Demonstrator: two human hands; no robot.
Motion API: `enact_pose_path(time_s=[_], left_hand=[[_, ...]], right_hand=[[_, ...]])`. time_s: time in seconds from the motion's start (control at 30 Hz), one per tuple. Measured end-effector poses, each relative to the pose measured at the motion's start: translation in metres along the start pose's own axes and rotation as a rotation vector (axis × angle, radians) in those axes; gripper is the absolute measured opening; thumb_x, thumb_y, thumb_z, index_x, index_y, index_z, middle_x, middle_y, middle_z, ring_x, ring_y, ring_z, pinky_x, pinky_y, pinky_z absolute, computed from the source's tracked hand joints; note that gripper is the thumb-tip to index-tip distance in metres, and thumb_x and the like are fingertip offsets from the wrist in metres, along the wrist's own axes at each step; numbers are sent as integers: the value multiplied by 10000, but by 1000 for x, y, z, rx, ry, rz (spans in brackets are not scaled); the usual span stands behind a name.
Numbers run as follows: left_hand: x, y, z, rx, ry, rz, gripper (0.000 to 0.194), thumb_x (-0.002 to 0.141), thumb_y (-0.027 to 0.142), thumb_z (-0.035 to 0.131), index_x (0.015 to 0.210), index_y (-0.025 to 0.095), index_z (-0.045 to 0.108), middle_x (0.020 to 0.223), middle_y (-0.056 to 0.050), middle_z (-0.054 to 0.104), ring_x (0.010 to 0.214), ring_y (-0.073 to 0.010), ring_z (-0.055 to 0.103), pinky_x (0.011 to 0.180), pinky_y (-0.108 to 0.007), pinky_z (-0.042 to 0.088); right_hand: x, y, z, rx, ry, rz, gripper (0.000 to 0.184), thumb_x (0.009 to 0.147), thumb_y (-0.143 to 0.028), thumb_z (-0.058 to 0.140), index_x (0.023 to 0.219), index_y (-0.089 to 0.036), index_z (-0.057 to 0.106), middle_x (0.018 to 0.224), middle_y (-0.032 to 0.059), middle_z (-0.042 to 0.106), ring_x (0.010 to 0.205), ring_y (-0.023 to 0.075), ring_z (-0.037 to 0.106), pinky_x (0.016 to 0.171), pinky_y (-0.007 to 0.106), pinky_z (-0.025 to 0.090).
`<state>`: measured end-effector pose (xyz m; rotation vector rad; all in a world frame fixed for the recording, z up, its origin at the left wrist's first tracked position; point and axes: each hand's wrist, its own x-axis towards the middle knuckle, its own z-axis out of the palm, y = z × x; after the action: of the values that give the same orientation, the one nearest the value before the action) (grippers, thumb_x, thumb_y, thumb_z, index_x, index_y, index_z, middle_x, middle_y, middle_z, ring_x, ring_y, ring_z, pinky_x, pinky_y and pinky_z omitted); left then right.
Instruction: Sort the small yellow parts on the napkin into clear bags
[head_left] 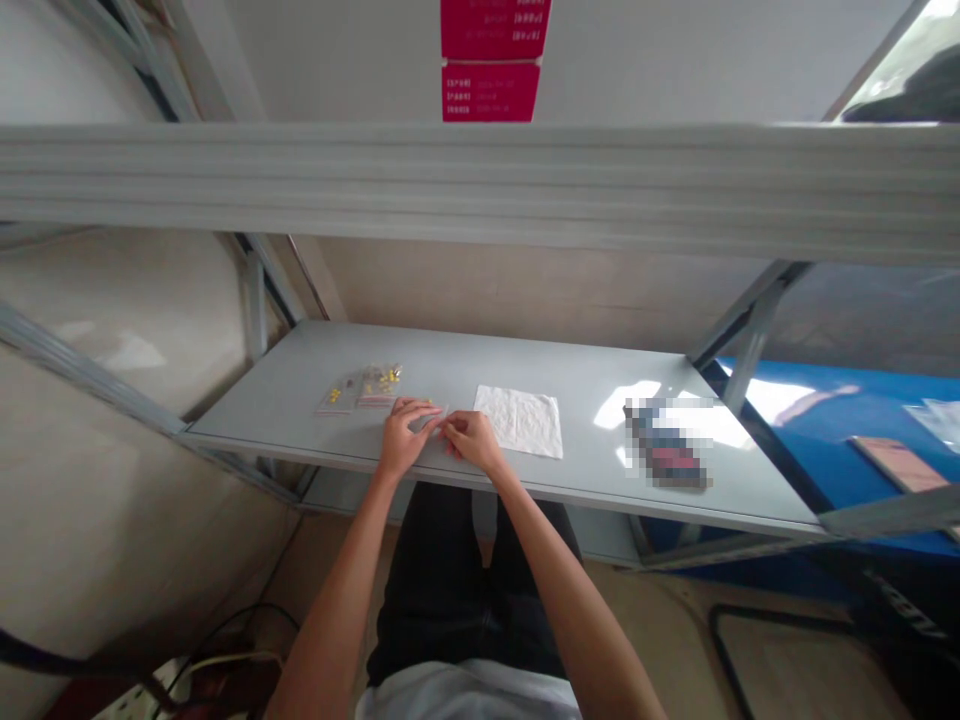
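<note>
My left hand (407,434) and my right hand (472,438) meet near the front edge of the table, fingertips pinched close together. Between them shows a bit of a clear plastic bag (442,411), mostly hidden by the fingers; its contents are hard to make out. Just left of my left hand lie two small zip bags: one bag (380,382) is fuller, with yellow pieces, and the other bag (335,396) holds a few yellow pieces. A crumpled white cloth (517,420) is spread flat beside my right hand.
The grey table (247,405) has a blurred-out item (667,445) on its right part. A metal shelf beam (480,185) crosses above, with red labels (491,90) behind it. Past the right-hand frame stands a blue surface (795,400) with a brownish flat object (892,463).
</note>
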<state>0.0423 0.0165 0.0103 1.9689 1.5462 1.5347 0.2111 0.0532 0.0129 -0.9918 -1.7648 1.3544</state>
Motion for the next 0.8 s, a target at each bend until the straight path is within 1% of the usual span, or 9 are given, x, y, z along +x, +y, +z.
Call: enact_pose_path(time_s=[0.1, 0.17, 0.27, 0.33, 0.4, 0.5, 0.67, 0.73, 0.8], left_hand=[[-3, 4, 1, -53, -37, -94, 231, 906, 418, 699, 951, 213, 795, 933, -63, 774, 785, -181, 681, 721, -306, 548], [-4, 5, 1, -78, -61, -163, 261, 904, 438, 692, 941, 200, 793, 906, -57, 775, 726, -166, 676, 674, -283, 534], [-5, 5, 0, -102, -95, -242, 295, 879, 466, 704, 919, 187, 792, 872, -52, 781, 716, -174, 690, 666, -278, 536], [-5, 3, 0, -117, -110, -264, 308, 869, 475, 704, 900, 180, 790, 845, -51, 780, 719, -183, 697, 674, -282, 543], [-4, 2, -1, -121, -118, -265, 311, 872, 474, 691, 878, 178, 785, 829, -50, 777, 734, -192, 706, 689, -288, 550], [-3, 1, -2, -106, -128, -262, 309, 875, 473, 676, 865, 180, 775, 824, -51, 776, 744, -201, 715, 711, -295, 557], [-1, 2, -1, -89, -150, -253, 328, 876, 490, 675, 940, 186, 780, 913, -66, 791, 793, -215, 733, 740, -300, 561], [-2, 2, -1, -45, -152, -241, 331, 876, 492, 670, 930, 185, 783, 900, -67, 792, 792, -219, 733, 740, -301, 555], [-2, 1, 0, 1, -147, -246, 339, 880, 499, 655, 903, 184, 781, 844, -62, 787, 754, -217, 724, 718, -298, 544]], right_hand=[[-6, 2, 4, 1, 47, -26, 223, 912, -334, 567, 797, -180, 680, 517, -20, 622, 345, 94, 479, 388, 193, 367], [-8, 2, 4, -31, 68, -74, 248, 929, -357, 571, 798, -179, 683, 516, -16, 617, 385, 104, 505, 441, 200, 390], [-10, 2, 5, -100, 93, -145, 278, 952, -356, 573, 767, -179, 680, 525, -7, 619, 477, 126, 565, 545, 213, 430], [-11, 1, 4, -134, 74, -166, 266, 961, -311, 558, 771, -179, 688, 529, -10, 617, 499, 132, 573, 579, 219, 433], [-12, -1, 4, -167, 50, -180, 250, 959, -250, 541, 781, -176, 701, 524, -18, 607, 497, 129, 564, 590, 217, 425], [-13, -3, 4, -224, 58, -201, 254, 944, -167, 523, 783, -166, 720, 533, -19, 612, 509, 125, 562, 606, 213, 414], [-10, -8, 11, -322, 59, -186, 267, 915, -89, 508, 819, -152, 749, 647, 16, 704, 569, 127, 605, 639, 212, 425], [-10, -13, 5, -381, 39, -176, 256, 899, -82, 520, 866, -150, 765, 714, 37, 739, 607, 137, 632, 659, 221, 444], [-15, -21, -17, -454, 85, -152, 259, 890, -97, 531, 958, -151, 776, 803, 62, 767, 674, 156, 665, 703, 238, 472]])
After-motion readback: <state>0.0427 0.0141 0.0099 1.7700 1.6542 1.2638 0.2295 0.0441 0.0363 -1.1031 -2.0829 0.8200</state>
